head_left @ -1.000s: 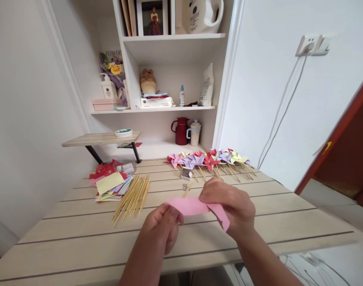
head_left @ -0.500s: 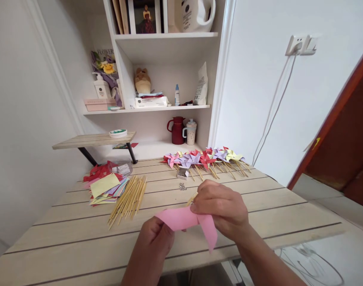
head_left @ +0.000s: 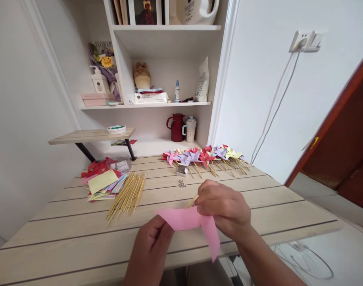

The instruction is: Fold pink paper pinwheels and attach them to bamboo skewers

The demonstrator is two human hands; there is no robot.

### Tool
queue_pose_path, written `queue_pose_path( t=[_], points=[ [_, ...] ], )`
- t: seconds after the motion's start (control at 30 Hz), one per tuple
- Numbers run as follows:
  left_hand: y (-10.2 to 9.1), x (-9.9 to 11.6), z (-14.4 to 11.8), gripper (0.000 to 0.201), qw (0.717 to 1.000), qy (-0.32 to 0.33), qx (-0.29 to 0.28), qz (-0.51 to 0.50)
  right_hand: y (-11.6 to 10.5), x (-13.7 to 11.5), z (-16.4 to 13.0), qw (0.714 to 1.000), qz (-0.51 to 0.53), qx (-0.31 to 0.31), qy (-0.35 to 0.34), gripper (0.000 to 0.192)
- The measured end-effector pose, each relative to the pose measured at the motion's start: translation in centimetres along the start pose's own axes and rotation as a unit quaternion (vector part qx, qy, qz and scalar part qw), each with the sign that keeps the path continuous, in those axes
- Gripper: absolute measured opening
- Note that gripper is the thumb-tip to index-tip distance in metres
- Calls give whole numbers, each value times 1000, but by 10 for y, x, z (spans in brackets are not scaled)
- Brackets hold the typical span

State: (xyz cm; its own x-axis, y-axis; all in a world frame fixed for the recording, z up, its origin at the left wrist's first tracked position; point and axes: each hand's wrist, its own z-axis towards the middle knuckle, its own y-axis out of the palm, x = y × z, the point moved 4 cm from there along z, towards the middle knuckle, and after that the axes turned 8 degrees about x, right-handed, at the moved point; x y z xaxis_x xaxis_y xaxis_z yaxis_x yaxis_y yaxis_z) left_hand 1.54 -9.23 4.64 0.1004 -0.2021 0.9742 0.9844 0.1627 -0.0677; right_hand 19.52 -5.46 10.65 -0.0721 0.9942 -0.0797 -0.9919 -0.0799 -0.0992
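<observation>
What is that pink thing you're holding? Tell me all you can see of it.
The pink paper is a thin, matte sheet, folded into flaps, held above the wooden table. The left hand pinches its left end; the right hand grips its top right, along with a thin wooden stick. One pointed flap hangs down past the table's edge.

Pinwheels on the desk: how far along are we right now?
Done: a row of finished pinwheels lies at the back of the table. In hand: the left hand and right hand hold a pink paper, with a stick tip showing at the right hand. Left: a bundle of bare sticks and a stack of coloured paper.
</observation>
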Motion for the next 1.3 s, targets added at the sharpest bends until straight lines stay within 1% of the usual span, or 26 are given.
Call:
queue_pose_path(
  t=[0.1, 0.27, 0.37, 0.47, 0.6, 0.73, 0.8, 0.93, 1.0, 1.1, 1.3],
  points=[
    [1, 6, -3, 39, 1000, 15, 4, 11, -1, 0, -2, 1000, 4, 3, -3, 10],
    [3, 12, -8, 34, 999, -16, 37, 5, -2, 0, -5, 1000, 10, 11, -2, 13],
    [4, 12, -8, 34, 1000, -8, 29, 6, -1, 1, -7, 1000, 11, 13, 7, 14],
    [4, 9, -8, 36, 1000, 2, 16, 16, -1, 2, -9, 1000, 24, 14, 15, 14],
    [0, -1, -8, 38, 999, -7, 34, 21, 1, 1, -9, 999, 40, 13, 27, 11],
    [-2, -9, -7, 40, 1000, 13, 9, 25, 3, -1, -9, 998, 45, 14, 29, 11],
    [-4, -12, -6, 40, 999, 14, 6, 30, 4, -1, -9, 998, 44, 15, 31, 12],
    [-4, -11, -7, 40, 999, 14, 5, 39, 5, 0, -10, 998, 42, 23, 36, 11],
    [-4, -6, -9, 38, 999, 14, 15, 41, 5, 0, -10, 998, 38, 24, 37, 10],
    [-4, 2, -13, 36, 998, 16, 48, 49, 5, 0, -10, 998, 31, 26, 40, 10],
    [-2, 9, -19, 35, 991, 52, 100, 72, 5, -1, -9, 998, 30, 37, 44, 10]
  ],
)
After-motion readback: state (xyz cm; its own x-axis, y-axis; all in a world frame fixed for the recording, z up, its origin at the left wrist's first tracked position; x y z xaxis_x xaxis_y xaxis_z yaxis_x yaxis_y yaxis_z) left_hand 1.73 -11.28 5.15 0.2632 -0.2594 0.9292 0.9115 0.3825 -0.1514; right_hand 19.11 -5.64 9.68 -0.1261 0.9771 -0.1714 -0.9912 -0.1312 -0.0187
